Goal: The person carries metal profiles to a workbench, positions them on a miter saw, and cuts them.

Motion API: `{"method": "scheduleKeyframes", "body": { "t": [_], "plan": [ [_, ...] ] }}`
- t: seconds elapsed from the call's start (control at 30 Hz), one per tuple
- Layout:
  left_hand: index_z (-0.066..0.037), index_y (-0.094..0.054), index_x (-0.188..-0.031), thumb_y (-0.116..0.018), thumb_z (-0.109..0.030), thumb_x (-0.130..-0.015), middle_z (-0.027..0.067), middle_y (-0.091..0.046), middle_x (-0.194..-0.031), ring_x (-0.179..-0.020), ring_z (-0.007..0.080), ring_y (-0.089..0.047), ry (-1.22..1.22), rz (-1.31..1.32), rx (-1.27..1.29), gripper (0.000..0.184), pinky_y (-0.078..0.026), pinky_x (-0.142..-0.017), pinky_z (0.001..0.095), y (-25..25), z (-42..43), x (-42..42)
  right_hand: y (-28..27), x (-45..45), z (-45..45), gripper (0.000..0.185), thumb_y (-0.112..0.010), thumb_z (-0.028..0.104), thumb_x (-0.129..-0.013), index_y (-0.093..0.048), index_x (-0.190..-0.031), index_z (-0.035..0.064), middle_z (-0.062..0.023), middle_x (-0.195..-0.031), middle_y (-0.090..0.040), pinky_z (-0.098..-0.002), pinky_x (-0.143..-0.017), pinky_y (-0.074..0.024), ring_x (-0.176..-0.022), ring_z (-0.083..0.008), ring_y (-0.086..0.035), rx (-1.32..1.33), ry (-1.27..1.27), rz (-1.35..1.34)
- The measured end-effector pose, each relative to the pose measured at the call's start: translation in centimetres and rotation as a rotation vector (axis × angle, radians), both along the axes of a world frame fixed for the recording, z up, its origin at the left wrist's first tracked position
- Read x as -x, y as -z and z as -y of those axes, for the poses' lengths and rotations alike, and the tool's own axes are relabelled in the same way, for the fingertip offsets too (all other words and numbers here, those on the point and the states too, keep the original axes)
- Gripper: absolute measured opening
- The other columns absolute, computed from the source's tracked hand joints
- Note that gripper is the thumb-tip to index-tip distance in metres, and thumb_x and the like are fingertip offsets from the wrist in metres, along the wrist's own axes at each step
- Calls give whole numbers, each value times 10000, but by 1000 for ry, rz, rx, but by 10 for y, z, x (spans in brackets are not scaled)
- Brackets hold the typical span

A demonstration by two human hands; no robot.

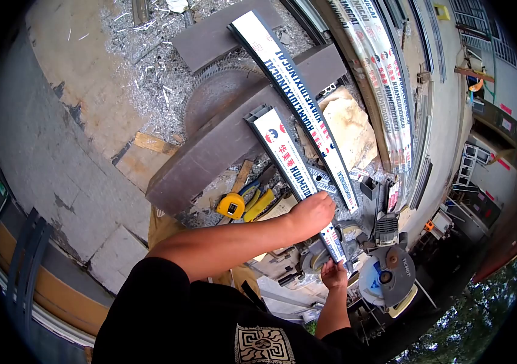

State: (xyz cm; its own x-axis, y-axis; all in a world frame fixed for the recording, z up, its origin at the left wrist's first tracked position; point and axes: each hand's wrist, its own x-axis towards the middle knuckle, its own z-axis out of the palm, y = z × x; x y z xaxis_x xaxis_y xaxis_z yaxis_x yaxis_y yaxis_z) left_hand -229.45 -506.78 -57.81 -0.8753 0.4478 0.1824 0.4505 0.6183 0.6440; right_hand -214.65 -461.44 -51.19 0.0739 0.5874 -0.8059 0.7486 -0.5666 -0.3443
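My left hand is closed around a shorter metal profile with white printed film, partway along its length. At the profile's lower end, my right hand grips it with bent fingers. The profile lies slanted, its open hollow end at the upper left. Beside it, a longer film-covered profile rests across brown blocks. Left of my left hand are a yellow tape measure and a yellow-handled tool. A saw with a round blade stands just right of my right hand.
A large brown beam crosses the bench, with a toothed circular blade behind it. Metal shavings cover the surface there. Several wrapped profiles lie at the upper right. A flat stone-like slab lies between the profiles.
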Motion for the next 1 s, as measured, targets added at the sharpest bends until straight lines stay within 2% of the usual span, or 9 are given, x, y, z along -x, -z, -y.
{"method": "scheduleKeyframes", "body": {
  "t": [0.07, 0.17, 0.37, 0.47, 0.57, 0.87, 1.0],
  "plan": [
    [-132, -733, -840, -656, -166, -847, 32, -635, -883, -928, 197, -627, -2, 5, -1, 85, -438, -900, 330, 0, -1, 0, 0, -2, -2, 502, -674, 565, -1010, -710, -1172, 92, 3, -1045, -786, -373, -885, -563, -899, -148, -741, 9, -9, -6],
    [-133, -735, -840, -655, -162, -850, 35, -644, -887, -930, 198, -633, -2, 20, 5, 85, -439, -901, 331, 0, -2, 0, 1, -2, -5, 456, -665, 566, -1017, -715, -1109, 122, 20, -966, -770, -389, -885, -577, -861, -160, -739, 28, -8, -6],
    [-139, -739, -842, -654, -160, -857, 32, -660, -896, -941, 194, -639, 7, 26, -7, 89, -437, -915, 329, 0, -1, 0, 3, -6, -12, 453, -664, 559, -1021, -716, -1112, 118, 13, -970, -775, -397, -882, -580, -869, -161, -744, 58, -29, -26],
    [-137, -742, -846, -652, -160, -858, 31, -663, -896, -942, 194, -641, 2, 31, -11, 93, -437, -919, 327, 0, -2, 0, 4, -6, -8, 523, -664, 584, -1011, -716, -1169, 89, 7, -1016, -786, -361, -877, -570, -858, -138, -744, 24, -32, -26],
    [-134, -744, -846, -649, -159, -861, 37, -671, -897, -939, 198, -647, 1, 34, -16, 99, -443, -916, 328, 1, -3, -1, 4, -4, -6, 451, -654, 554, -1030, -715, -1114, 116, 11, -983, -771, -401, -881, -580, -885, -163, -741, 20, -3, -22],
    [-132, -752, -835, -647, -161, -862, 39, -686, -890, -932, 197, -657, -17, 21, -3, 112, -453, -905, 336, 1, -3, 0, 4, -4, -7, 442, -618, 543, -1057, -713, -1118, 116, 10, -985, -773, -405, -869, -585, -887, -169, -742, 21, 3, -29],
    [-134, -752, -834, -648, -164, -859, 35, -685, -880, -929, 194, -656, -27, 25, 4, 112, -451, -903, 336, 1, -5, 0, 5, -5, -9, 478, -660, 564, -1020, -718, -1161, 112, 17, -1018, -788, -394, -875, -578, -868, -146, -749, 28, -6, -32]
  ]
}}
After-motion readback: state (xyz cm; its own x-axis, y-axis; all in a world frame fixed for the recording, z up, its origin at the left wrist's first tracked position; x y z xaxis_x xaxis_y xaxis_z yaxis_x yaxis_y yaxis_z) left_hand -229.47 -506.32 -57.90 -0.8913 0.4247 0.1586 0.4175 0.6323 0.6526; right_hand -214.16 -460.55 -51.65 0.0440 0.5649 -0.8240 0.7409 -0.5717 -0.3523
